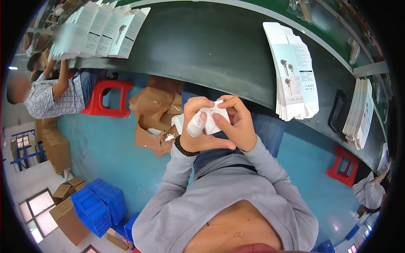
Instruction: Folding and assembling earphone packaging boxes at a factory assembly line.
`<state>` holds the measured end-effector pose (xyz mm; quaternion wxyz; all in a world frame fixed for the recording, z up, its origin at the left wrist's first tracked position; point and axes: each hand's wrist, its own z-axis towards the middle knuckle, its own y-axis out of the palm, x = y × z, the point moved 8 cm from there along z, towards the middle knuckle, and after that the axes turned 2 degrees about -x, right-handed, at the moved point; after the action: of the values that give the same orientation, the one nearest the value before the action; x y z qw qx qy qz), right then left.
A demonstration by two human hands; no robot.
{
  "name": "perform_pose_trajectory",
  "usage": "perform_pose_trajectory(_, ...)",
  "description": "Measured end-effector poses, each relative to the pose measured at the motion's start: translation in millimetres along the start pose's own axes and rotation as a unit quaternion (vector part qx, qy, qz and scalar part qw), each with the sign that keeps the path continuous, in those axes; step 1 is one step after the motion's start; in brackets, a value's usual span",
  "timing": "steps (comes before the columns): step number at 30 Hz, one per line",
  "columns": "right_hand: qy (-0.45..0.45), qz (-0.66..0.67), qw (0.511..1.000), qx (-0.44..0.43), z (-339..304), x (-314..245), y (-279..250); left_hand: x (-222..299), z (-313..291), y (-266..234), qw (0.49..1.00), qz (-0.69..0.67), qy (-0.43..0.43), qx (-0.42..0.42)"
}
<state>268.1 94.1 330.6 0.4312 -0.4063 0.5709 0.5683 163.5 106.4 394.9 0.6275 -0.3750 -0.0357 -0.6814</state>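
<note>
My left hand (192,137) and my right hand (239,125) are together above my lap, both closed on a white folding carton (215,123). Its end with white flaps faces up, and my right thumb presses on it. A white wrapping (195,125) covers one digit of my left hand, which also rests against the carton. A pale side of the carton shows left of that hand; the rest is hidden by my hands. Black beads (184,148) circle my left wrist.
A dark table (202,46) spans the front. It bears flat cartons (295,71) at right, standing cartons (114,33) at left, and a black phone (337,110). Brown paper (156,105) lies by my legs. Red stools (110,99), blue crates (97,206) and a seated person (59,92) are nearby.
</note>
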Motion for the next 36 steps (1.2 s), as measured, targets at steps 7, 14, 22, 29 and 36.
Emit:
perform_pose_trajectory(7,0.021,0.076,0.997,-0.019,14.1,15.3,-7.4,-9.3,6.4,10.4,0.999,0.018,-0.016,-0.028)
perform_pose_trajectory(14,0.007,0.142,0.990,-0.021,15.4,14.1,-3.5,-7.3,13.3,-7.8,0.999,0.045,-0.005,0.014)
perform_pose_trajectory(22,-0.242,-0.384,0.880,-0.142,16.2,-40.1,27.4,-16.7,37.7,-58.7,0.973,-0.050,-0.189,-0.119)
perform_pose_trajectory(29,-0.337,-0.486,0.806,0.013,17.6,-148.9,-28.9,-54.2,38.3,-201.4,0.961,0.021,-0.146,0.232)
perform_pose_trajectory(36,-0.449,-0.167,0.863,-0.162,-48.6,-225.1,-78.7,-171.3,31.3,-218.6,0.906,0.094,-0.112,0.397)
